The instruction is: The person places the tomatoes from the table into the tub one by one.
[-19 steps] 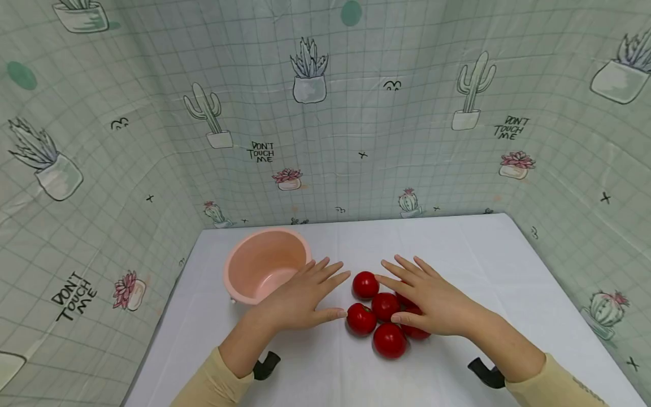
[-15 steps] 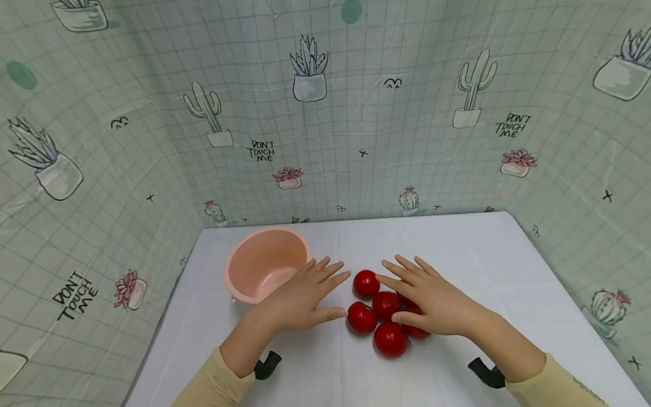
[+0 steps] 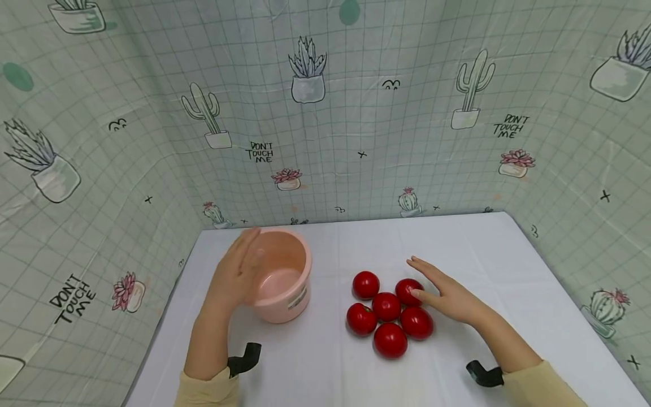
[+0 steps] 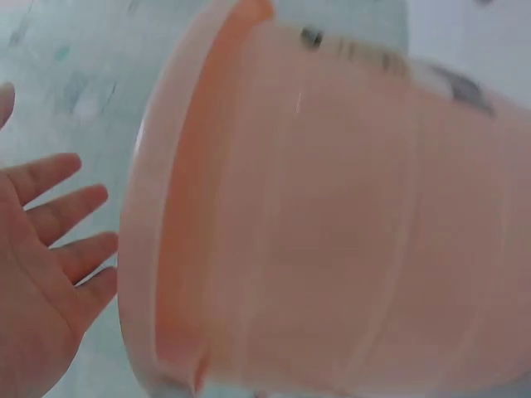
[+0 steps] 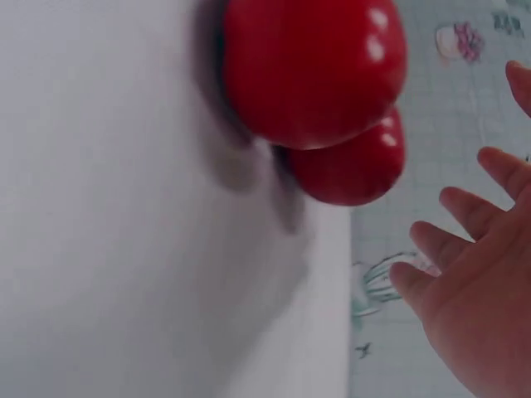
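In the head view my left hand (image 3: 231, 280) is at the left side of a pink plastic tub (image 3: 292, 308), overlapping its rim. The left wrist view has the fingers straight and spread, their tips right at the rim. My right hand (image 3: 452, 294) hovers beside a cluster of several red tomatoes (image 3: 390, 340), fingers extended and thumb apart. Its thumb overlaps the tomato at the cluster's back right (image 3: 408, 292). Seen from the right wrist, two shiny tomatoes (image 5: 315, 70) lie on the white cloth, apart from the spread fingers (image 5: 473, 214).
A white cloth covers the table (image 3: 335, 373). Behind and on both sides hangs a grid-patterned curtain (image 3: 356, 113) with cactus prints. Black straps (image 3: 245, 359) circle both wrists below the beige sleeves (image 3: 544, 387).
My left hand has swung left, from in front of the tub to its left side, uncovering the tub's label. The right hand has shifted right, off the tomatoes it covered.
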`<state>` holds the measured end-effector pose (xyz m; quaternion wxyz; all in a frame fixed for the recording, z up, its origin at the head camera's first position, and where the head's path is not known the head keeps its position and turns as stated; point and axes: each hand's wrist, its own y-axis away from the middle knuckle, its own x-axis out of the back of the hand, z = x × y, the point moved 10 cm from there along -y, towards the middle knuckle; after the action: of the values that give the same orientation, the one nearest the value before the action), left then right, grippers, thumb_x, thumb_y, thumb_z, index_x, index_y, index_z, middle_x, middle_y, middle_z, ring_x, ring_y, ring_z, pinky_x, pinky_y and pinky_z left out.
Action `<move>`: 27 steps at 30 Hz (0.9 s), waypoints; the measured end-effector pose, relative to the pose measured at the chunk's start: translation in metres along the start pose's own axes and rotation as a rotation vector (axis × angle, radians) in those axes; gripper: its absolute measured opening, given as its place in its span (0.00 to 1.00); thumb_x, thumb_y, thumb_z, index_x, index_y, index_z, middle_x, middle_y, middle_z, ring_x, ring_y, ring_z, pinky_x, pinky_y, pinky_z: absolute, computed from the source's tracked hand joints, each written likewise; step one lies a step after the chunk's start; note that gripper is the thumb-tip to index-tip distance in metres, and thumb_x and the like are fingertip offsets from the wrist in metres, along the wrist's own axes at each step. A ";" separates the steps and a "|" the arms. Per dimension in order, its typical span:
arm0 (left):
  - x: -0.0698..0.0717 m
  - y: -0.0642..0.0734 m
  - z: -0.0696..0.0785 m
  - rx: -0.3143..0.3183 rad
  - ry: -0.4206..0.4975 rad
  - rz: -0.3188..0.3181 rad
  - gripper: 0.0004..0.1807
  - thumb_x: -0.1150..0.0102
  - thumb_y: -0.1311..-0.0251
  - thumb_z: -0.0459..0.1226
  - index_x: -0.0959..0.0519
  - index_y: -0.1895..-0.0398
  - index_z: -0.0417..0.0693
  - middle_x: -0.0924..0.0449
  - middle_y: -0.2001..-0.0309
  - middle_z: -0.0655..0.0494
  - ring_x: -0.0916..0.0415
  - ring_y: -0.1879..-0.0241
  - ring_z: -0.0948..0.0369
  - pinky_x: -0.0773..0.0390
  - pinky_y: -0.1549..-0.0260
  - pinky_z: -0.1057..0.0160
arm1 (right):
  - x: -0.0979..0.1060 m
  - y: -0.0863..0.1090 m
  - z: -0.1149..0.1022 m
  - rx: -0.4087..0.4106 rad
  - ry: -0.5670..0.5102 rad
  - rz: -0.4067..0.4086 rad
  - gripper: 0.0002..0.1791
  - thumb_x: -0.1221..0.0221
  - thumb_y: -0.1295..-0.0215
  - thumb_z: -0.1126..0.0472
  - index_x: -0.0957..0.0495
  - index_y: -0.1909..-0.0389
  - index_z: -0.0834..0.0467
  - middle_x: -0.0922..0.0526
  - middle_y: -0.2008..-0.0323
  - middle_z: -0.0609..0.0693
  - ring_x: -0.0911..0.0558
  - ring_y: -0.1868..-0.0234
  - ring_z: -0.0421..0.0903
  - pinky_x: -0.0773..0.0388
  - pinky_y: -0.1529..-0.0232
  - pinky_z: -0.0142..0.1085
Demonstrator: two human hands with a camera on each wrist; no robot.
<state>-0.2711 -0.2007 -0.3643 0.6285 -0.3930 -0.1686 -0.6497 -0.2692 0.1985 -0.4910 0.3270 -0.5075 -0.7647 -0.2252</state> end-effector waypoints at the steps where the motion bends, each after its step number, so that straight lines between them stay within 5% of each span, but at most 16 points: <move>1: 0.009 0.002 -0.013 0.057 0.031 0.040 0.29 0.59 0.25 0.51 0.41 0.24 0.59 0.46 0.22 0.53 0.52 0.22 0.47 0.48 0.29 0.35 | -0.001 0.000 0.008 -0.024 -0.045 0.004 0.40 0.44 0.32 0.41 0.47 0.23 0.43 0.47 0.22 0.56 0.46 0.24 0.66 0.40 0.37 0.72; 4: 0.023 0.008 -0.053 0.226 0.160 0.124 0.29 0.62 0.26 0.56 0.42 0.24 0.68 0.47 0.22 0.58 0.53 0.22 0.49 0.49 0.29 0.34 | -0.006 -0.001 0.026 -0.077 -0.168 0.005 0.40 0.44 0.31 0.41 0.49 0.22 0.43 0.47 0.22 0.58 0.47 0.25 0.69 0.43 0.36 0.73; 8: 0.013 0.017 -0.091 0.391 0.374 0.134 0.32 0.66 0.29 0.64 0.44 0.24 0.74 0.48 0.22 0.65 0.53 0.21 0.56 0.48 0.26 0.39 | -0.016 -0.003 0.042 -0.090 -0.301 -0.019 0.41 0.43 0.30 0.46 0.50 0.22 0.47 0.48 0.23 0.63 0.49 0.25 0.72 0.47 0.31 0.68; 13: -0.013 0.021 -0.104 0.405 0.748 0.094 0.32 0.66 0.27 0.61 0.52 0.22 0.75 0.52 0.21 0.67 0.53 0.22 0.61 0.46 0.25 0.48 | -0.024 -0.004 0.050 -0.049 -0.372 -0.035 0.42 0.41 0.32 0.51 0.50 0.22 0.52 0.47 0.23 0.64 0.50 0.24 0.69 0.46 0.30 0.61; 16: -0.021 0.022 -0.111 0.411 0.893 0.120 0.31 0.64 0.27 0.59 0.52 0.23 0.78 0.52 0.21 0.67 0.52 0.22 0.62 0.43 0.26 0.51 | -0.027 -0.004 0.052 -0.028 -0.379 -0.034 0.42 0.41 0.32 0.53 0.49 0.22 0.53 0.46 0.24 0.64 0.49 0.24 0.68 0.42 0.32 0.60; 19: -0.025 0.023 -0.118 0.433 0.933 0.140 0.29 0.63 0.27 0.59 0.49 0.24 0.78 0.50 0.21 0.65 0.48 0.24 0.62 0.37 0.28 0.58 | -0.028 -0.002 0.055 -0.036 -0.388 -0.026 0.41 0.40 0.32 0.53 0.47 0.23 0.52 0.44 0.24 0.62 0.48 0.23 0.66 0.39 0.32 0.59; 27: -0.034 0.024 -0.134 0.504 0.861 0.115 0.26 0.61 0.26 0.56 0.44 0.26 0.80 0.45 0.23 0.64 0.36 0.33 0.64 0.23 0.48 0.71 | -0.031 0.000 0.061 -0.047 -0.351 -0.023 0.38 0.41 0.32 0.51 0.43 0.24 0.51 0.42 0.24 0.60 0.47 0.24 0.66 0.41 0.31 0.61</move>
<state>-0.2916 -0.2765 -0.4810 0.7512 0.0660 -0.0236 -0.6563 -0.2773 0.2204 -0.5549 0.1739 -0.5377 -0.8103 -0.1549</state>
